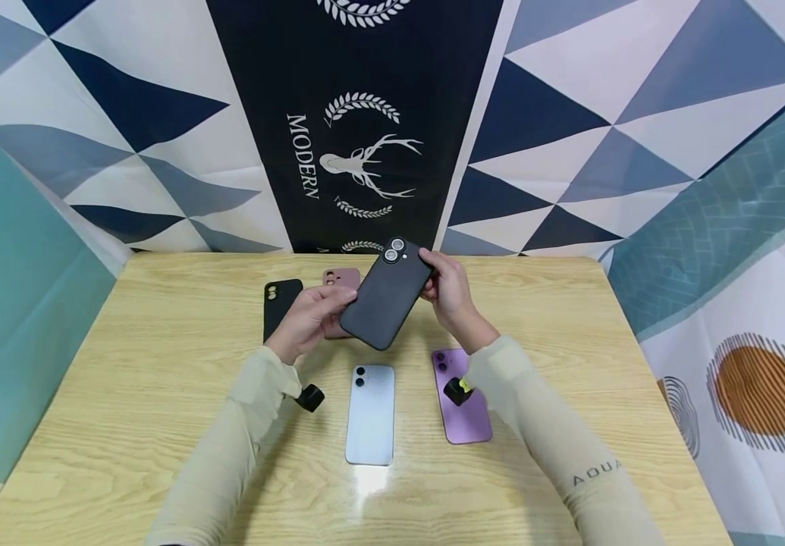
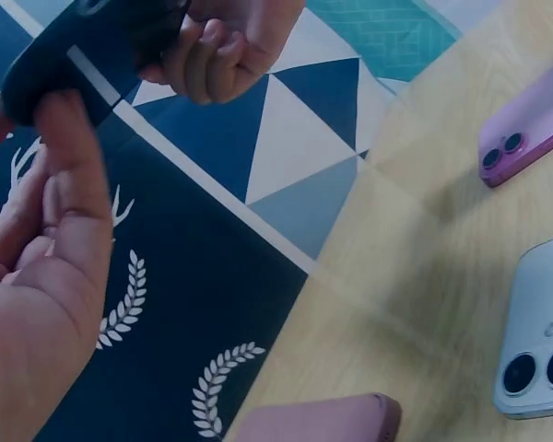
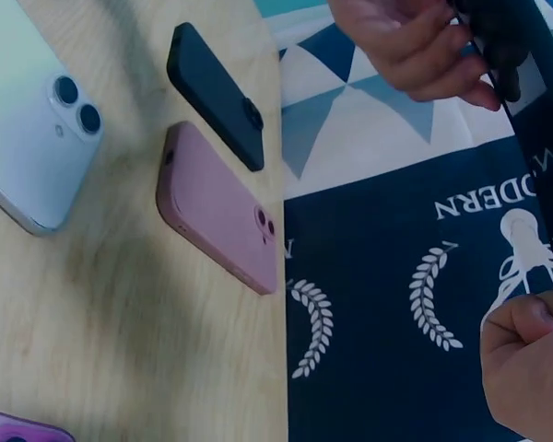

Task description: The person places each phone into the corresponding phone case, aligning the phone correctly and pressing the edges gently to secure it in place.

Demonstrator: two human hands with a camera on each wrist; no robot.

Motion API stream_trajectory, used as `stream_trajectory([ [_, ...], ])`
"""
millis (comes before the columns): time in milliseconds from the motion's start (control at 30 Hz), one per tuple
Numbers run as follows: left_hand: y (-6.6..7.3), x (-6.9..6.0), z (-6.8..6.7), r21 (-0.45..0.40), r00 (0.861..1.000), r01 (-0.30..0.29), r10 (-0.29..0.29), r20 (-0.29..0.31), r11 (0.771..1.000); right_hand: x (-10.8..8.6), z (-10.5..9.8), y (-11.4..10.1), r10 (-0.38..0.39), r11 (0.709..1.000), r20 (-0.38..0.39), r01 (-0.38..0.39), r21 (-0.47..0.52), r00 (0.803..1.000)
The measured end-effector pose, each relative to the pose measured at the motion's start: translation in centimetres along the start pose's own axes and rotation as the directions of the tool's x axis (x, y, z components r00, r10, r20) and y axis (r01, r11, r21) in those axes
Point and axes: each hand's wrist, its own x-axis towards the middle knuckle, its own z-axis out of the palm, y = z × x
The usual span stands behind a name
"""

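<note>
A dark phone [image 1: 387,296] with two camera lenses at its top is held tilted above the table between both hands. The left hand [image 1: 312,318] pinches its lower left edge, thumb on the back face. At its upper right edge the right hand [image 1: 448,292] grips with thumb and fingers. In the left wrist view the dark phone [image 2: 120,51] spans from the left hand [image 2: 55,249] to the right hand [image 2: 230,46]. The right wrist view shows its glossy side [image 3: 544,120], the left hand [image 3: 424,46] above and the right hand [image 3: 535,359] below.
On the wooden table [image 1: 180,379] lie a light blue phone [image 1: 370,417] and a purple phone [image 1: 463,417], partly under the right sleeve. Farther back are a black case [image 1: 280,303] and a pink case [image 1: 343,279], both partly behind the left hand. A patterned cloth [image 1: 365,152] stands behind.
</note>
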Motion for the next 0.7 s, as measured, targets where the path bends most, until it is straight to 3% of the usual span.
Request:
stream_trajectory([
  [200,0.3,0.4,0.5,0.102,0.999,0.048,-0.050,0.015,0.994,0.7,-0.1,-0.8,0.057,0.994,-0.023,-0.059,-0.091,0.998],
  [367,0.0,0.5,1.0,0.151,0.999,0.045,-0.043,-0.020,0.987,1.2,-0.2,-1.3,0.133,0.982,0.025,-0.129,-0.140,0.991],
  [567,-1.2,0.8,1.3,0.071,0.995,-0.024,0.031,-0.090,0.997,0.8,-0.5,-1.5,0.211,0.966,0.091,-0.194,-0.173,0.973],
  [700,-1.5,1.0,1.6,0.026,0.988,-0.091,0.093,-0.123,0.996,0.2,-0.8,-1.5,0.231,0.947,0.098,-0.201,-0.250,0.968],
])
